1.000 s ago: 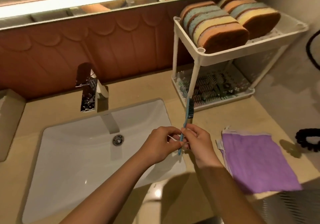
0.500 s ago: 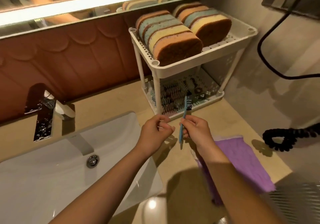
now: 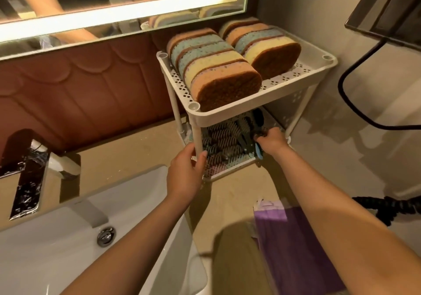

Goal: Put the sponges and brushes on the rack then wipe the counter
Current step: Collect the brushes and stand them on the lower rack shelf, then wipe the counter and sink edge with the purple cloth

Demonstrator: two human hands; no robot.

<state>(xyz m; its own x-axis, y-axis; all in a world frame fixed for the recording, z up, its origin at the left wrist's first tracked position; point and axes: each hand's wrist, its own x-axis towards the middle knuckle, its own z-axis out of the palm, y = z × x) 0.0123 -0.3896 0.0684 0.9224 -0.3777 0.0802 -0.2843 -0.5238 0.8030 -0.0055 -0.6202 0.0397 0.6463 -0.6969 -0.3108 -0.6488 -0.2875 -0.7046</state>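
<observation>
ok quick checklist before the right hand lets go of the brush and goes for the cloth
1. Sponges on the top shelf of the rack: ok.
2. Blue brush at the lower shelf, held by the right hand: ok.
3. Brush lying fully on the shelf: cannot tell, the hand hides it.
4. Left hand gripping the rack's front post to steady it: ok.
5. Purple cloth on the counter, near the right arm: ok.
6. Counter wiped: not ok, the cloth is untouched.

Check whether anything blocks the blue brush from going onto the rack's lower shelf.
Nothing visible does. The right hand has the blue brush at the lower shelf's open front edge; dark brushes lie left of it.
</observation>
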